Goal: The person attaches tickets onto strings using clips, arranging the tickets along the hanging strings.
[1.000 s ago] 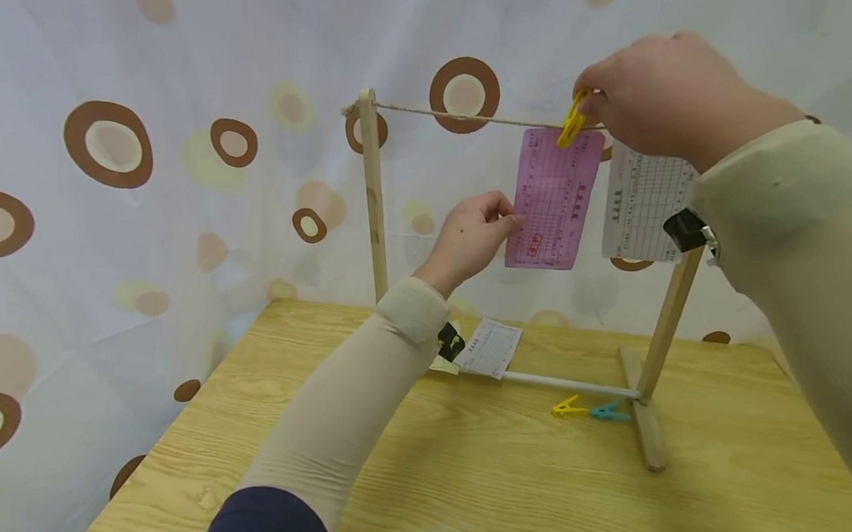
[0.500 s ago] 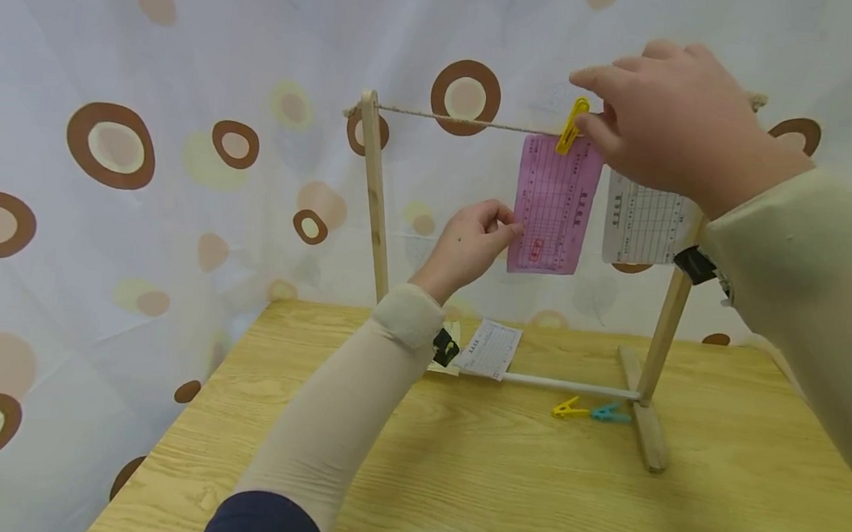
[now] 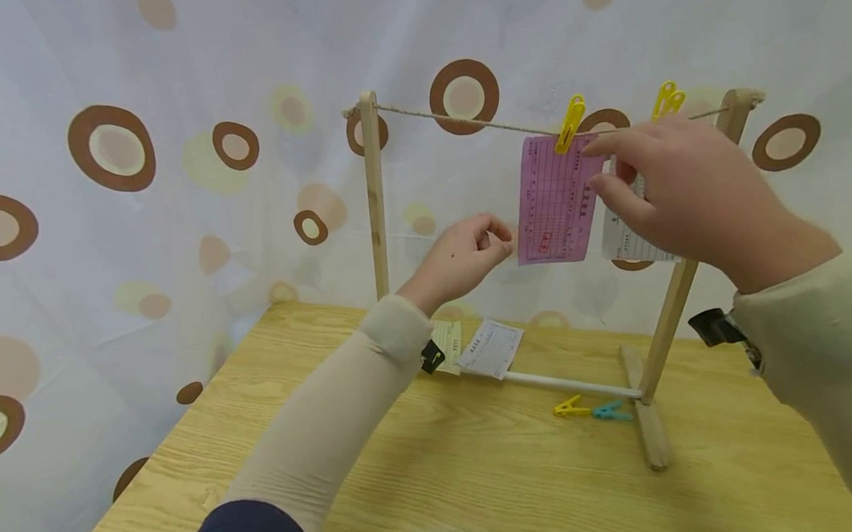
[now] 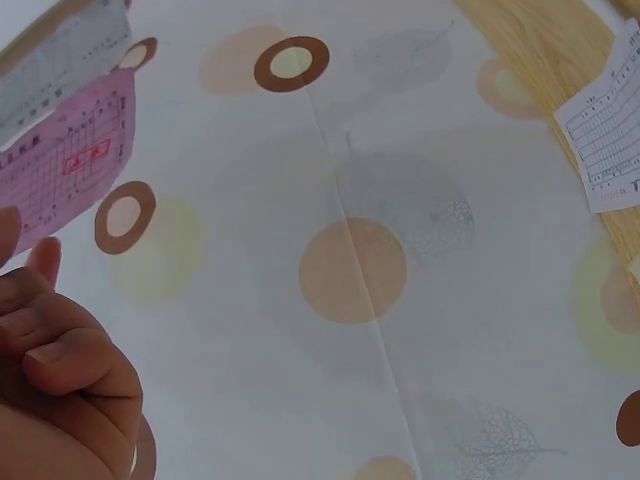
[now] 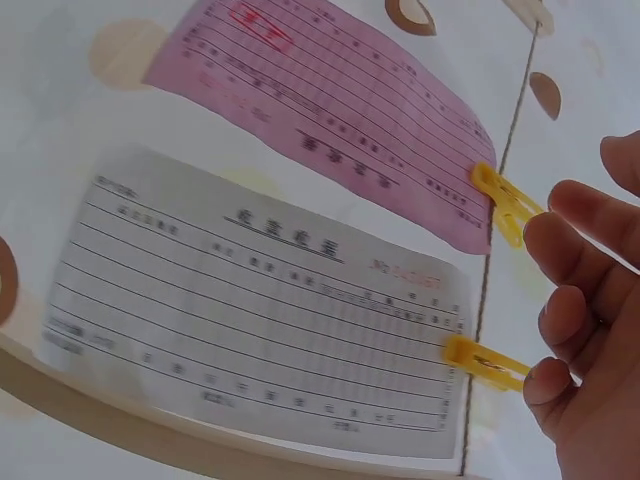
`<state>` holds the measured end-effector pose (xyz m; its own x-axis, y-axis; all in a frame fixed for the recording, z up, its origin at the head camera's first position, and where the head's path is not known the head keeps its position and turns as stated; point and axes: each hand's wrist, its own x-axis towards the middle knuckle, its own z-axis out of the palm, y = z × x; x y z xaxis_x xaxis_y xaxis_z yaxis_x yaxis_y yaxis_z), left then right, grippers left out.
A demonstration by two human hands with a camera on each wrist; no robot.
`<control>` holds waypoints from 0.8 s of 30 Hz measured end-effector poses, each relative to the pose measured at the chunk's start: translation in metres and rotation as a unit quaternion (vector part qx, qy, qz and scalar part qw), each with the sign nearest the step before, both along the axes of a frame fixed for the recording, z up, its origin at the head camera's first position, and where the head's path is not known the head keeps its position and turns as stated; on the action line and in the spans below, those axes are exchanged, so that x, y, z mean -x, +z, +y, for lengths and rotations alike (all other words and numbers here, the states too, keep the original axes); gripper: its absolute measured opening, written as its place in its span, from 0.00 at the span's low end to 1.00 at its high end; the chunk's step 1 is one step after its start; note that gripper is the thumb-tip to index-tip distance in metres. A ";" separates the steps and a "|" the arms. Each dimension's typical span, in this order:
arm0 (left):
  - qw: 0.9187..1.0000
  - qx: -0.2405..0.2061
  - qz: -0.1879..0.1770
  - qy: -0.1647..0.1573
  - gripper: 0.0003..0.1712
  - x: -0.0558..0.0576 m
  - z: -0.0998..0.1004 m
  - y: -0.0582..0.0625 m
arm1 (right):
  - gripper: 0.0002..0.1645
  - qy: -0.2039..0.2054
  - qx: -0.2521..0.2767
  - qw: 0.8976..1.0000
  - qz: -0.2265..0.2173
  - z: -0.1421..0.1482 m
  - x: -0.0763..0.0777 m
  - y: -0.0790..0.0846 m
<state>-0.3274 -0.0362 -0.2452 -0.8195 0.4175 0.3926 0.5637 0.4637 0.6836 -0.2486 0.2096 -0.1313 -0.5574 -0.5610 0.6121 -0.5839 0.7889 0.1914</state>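
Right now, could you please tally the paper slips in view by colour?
Pink slip: 1
White slips: 2 (hanging white slip, lower white slip)
Pale yellow slip: 1, partly hidden
Total: 4

Indoors, in a tabletop corner, hard to pin down as home, office or studio. Shown by a creased, dotted white sheet [image 3: 322, 36] spanning the far and left sides, close behind a wood-grain table [image 3: 516, 480].
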 end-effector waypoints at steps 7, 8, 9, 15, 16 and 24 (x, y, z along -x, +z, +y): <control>0.999 0.048 0.003 0.013 0.14 -0.004 -0.008 -0.013 | 0.16 -0.004 0.027 0.998 -0.060 0.010 0.000 -0.035; 0.998 0.055 0.004 0.013 0.14 -0.005 -0.010 -0.016 | 0.16 -0.008 0.029 0.997 -0.071 0.011 0.001 -0.041; 0.998 0.063 0.005 0.013 0.14 -0.006 -0.011 -0.019 | 0.16 -0.012 0.031 0.996 -0.082 0.013 0.001 -0.046; 0.994 0.107 -0.004 0.014 0.14 -0.015 -0.019 -0.038 | 0.16 -0.043 0.045 0.989 -0.134 0.026 0.004 -0.073; 0.994 0.112 -0.009 0.016 0.14 -0.016 -0.021 -0.041 | 0.15 -0.044 0.049 0.988 -0.141 0.028 0.004 -0.076; 0.990 0.136 -0.035 0.007 0.15 -0.020 -0.032 -0.067 | 0.14 -0.055 0.066 0.980 -0.182 0.044 0.004 -0.101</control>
